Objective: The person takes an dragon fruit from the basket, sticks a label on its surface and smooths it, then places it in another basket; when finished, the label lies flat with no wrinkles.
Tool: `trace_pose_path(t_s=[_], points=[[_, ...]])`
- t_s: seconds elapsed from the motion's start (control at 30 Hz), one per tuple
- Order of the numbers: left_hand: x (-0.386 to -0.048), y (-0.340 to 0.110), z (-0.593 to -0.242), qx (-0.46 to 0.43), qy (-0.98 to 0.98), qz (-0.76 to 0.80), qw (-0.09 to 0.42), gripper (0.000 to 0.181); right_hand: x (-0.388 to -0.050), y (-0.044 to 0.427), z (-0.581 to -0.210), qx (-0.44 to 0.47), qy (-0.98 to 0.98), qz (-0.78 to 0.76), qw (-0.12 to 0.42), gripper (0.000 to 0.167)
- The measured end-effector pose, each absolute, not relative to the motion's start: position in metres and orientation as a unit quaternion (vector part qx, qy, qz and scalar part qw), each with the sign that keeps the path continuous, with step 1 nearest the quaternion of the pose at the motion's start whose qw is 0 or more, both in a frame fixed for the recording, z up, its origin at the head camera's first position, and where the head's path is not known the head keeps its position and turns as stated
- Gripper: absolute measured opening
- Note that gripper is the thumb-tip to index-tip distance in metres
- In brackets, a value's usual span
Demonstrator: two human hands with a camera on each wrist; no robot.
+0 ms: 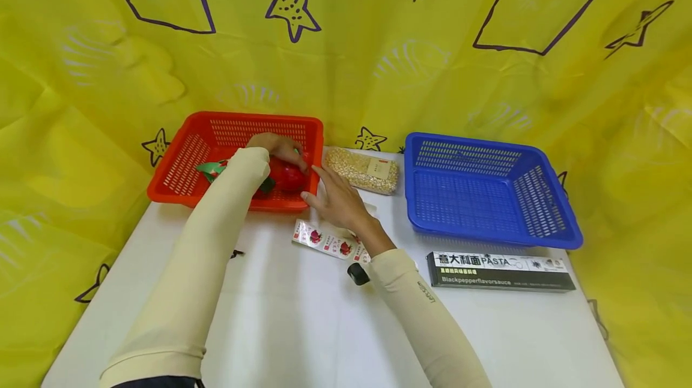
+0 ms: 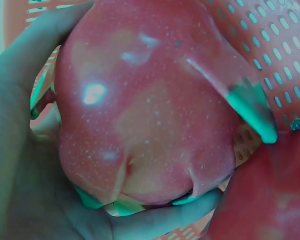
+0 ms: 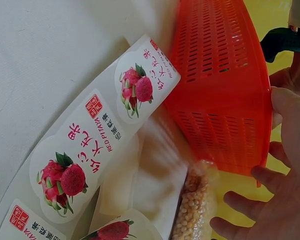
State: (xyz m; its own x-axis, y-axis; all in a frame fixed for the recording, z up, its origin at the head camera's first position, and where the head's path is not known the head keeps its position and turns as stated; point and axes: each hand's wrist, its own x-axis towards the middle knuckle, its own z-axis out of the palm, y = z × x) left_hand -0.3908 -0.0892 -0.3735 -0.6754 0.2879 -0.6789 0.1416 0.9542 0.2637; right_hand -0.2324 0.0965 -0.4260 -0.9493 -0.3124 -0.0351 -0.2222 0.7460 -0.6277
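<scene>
My left hand [image 1: 280, 146] is inside the red basket [image 1: 232, 119], its fingers curled round a dragon fruit [image 2: 150, 100] with green-tipped scales. In the left wrist view, the thumb lies along one side and a finger passes beneath the fruit. A second smooth red item [image 2: 272, 200], only partly visible, sits beside it. At the basket's right rim is my right hand [image 1: 339, 200], fingers spread and fairly straight, fingertips touching the edge. Below that hand, a strip of dragon fruit stickers [image 3: 92, 135] curls on the table, partly hidden by the right wrist in the head view.
A clear bag of pale kernels [image 1: 351, 169] lies right of the red basket. Farther right stands a blue basket [image 1: 413, 196], with a black-and-white pasta box [image 1: 503, 280] in front. Yellow patterned cloth [image 1: 346, 63] hangs behind the white table [image 1: 292, 328].
</scene>
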Motion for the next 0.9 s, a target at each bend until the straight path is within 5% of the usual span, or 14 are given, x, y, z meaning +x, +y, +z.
trace_pose_path(t_s=[0.27, 0.9], points=[[-0.385, -0.098, -0.354, 0.158, 0.921, 0.082, 0.348, 0.058, -0.231, 0.093, -0.423, -0.153, 0.932, -0.323, 0.067, 0.077], [-0.337, -0.124, -0.316, 0.232, 0.919, 0.208, 0.241, 0.063, -0.222, 0.096, -0.423, -0.126, 0.927, -0.348, 0.06, 0.073]])
